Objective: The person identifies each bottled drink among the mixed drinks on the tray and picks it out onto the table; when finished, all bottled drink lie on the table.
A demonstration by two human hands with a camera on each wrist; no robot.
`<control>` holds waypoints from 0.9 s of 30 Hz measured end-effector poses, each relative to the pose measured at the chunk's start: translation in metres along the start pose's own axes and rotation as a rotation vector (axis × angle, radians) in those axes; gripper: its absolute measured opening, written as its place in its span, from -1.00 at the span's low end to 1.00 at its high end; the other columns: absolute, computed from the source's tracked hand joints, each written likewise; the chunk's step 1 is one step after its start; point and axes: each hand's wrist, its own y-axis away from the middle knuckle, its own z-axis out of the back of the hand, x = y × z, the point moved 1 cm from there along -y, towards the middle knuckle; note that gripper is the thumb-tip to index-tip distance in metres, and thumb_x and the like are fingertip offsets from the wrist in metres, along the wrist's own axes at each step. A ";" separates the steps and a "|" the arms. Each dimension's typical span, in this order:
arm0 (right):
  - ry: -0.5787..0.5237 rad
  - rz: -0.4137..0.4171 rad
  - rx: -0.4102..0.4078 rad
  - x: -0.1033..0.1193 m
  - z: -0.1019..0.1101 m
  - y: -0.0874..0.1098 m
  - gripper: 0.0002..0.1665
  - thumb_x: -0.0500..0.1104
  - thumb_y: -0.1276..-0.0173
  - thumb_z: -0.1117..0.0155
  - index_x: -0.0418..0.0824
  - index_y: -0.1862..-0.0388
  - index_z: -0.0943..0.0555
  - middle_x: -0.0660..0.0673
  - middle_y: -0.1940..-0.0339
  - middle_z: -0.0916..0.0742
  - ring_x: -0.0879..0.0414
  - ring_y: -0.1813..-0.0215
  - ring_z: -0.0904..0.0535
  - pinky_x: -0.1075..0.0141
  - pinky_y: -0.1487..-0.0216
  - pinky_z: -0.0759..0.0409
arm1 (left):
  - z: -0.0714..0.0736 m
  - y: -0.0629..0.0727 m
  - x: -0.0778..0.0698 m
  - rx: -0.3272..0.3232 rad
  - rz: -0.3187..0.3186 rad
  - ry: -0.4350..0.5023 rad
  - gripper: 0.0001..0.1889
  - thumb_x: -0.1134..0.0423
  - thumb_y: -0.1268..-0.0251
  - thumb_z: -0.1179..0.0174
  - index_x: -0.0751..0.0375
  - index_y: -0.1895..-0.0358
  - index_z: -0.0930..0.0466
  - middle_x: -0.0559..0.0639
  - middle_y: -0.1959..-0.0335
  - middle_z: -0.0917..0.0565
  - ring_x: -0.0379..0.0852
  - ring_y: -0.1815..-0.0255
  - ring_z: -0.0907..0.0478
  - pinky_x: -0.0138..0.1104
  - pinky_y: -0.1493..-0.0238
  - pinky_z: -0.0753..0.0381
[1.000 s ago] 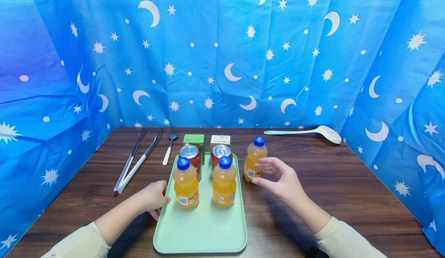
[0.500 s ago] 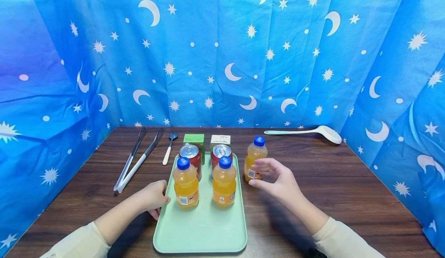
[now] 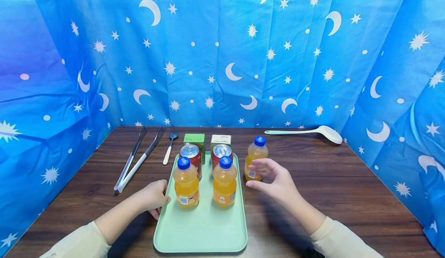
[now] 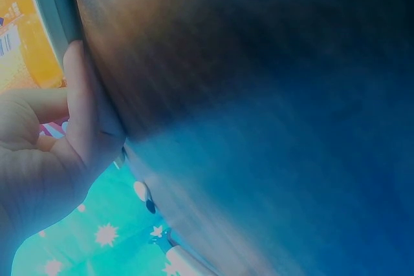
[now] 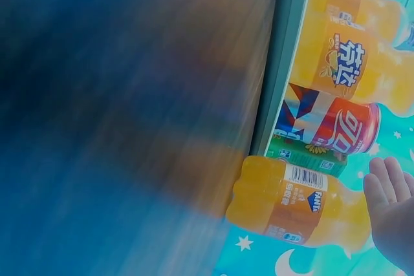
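Observation:
My left hand (image 3: 155, 198) holds the left rim of a pale green tray (image 3: 201, 233), thumb at the rim and other fingers low at its side, also at the tray's edge in the left wrist view. Two orange soda bottles (image 3: 186, 188) with blue caps stand on the tray, in front of two red cola cans (image 3: 190, 153). To the right of the tray a third orange soda bottle (image 3: 253, 155) stands upright on the table. My right hand (image 3: 278, 179) is in front of that bottle, thumb and fingers spread in a curve with nothing gripped. Its fingers (image 5: 383, 182) overlap the bottle's upper end in the right wrist view.
Behind the cans are two small boxes, a green one (image 3: 194, 138) and a white-topped one (image 3: 220, 139). Metal tongs (image 3: 137, 165) and a white-handled spoon (image 3: 168, 151) lie left of the tray. A slotted ladle (image 3: 323, 132) lies back right. Blue patterned cloth (image 3: 222, 57) borders the table.
My right hand has shifted slightly left in front of the third bottle, its thumb now further past the bottle's base. The left hand, tray and bottles have stayed put.

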 end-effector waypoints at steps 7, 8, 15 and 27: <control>-0.028 0.002 0.010 0.000 -0.002 0.000 -0.44 -0.35 0.00 -0.49 -0.32 -0.01 -0.49 -0.23 0.09 -0.68 -0.23 -0.01 -0.57 -0.12 -0.06 -0.52 | 0.000 -0.001 0.000 0.007 0.015 -0.004 -0.90 0.49 -0.28 -0.08 0.34 0.26 -0.33 0.17 0.49 -0.47 0.01 0.66 -0.56 -0.23 0.70 -0.66; -0.033 0.003 0.011 0.000 -0.003 0.000 -0.44 -0.35 0.00 -0.49 -0.32 -0.02 -0.49 -0.23 0.09 -0.68 -0.23 -0.01 -0.57 -0.12 -0.06 -0.52 | 0.000 -0.001 0.000 0.007 0.016 -0.003 -0.90 0.49 -0.29 -0.08 0.34 0.26 -0.33 0.17 0.49 -0.47 0.01 0.66 -0.56 -0.23 0.70 -0.66; -0.032 0.000 0.019 0.001 -0.005 -0.001 -0.44 -0.37 -0.02 -0.47 -0.32 -0.03 -0.48 -0.23 0.08 -0.68 -0.21 -0.02 -0.57 -0.08 -0.08 -0.53 | 0.000 0.000 0.000 0.009 0.008 0.001 -0.90 0.49 -0.30 -0.07 0.35 0.25 -0.32 0.17 0.48 -0.47 0.01 0.65 -0.56 -0.23 0.69 -0.66; -0.028 -0.022 0.036 0.004 -0.007 -0.001 -0.42 -0.28 -0.06 -0.47 -0.36 -0.06 -0.47 -0.30 0.04 -0.66 -0.18 -0.05 -0.56 -0.13 -0.09 -0.50 | 0.000 0.000 0.000 0.011 0.018 0.008 -0.89 0.50 -0.28 -0.07 0.34 0.27 -0.31 0.18 0.49 -0.47 0.02 0.66 -0.56 -0.22 0.69 -0.66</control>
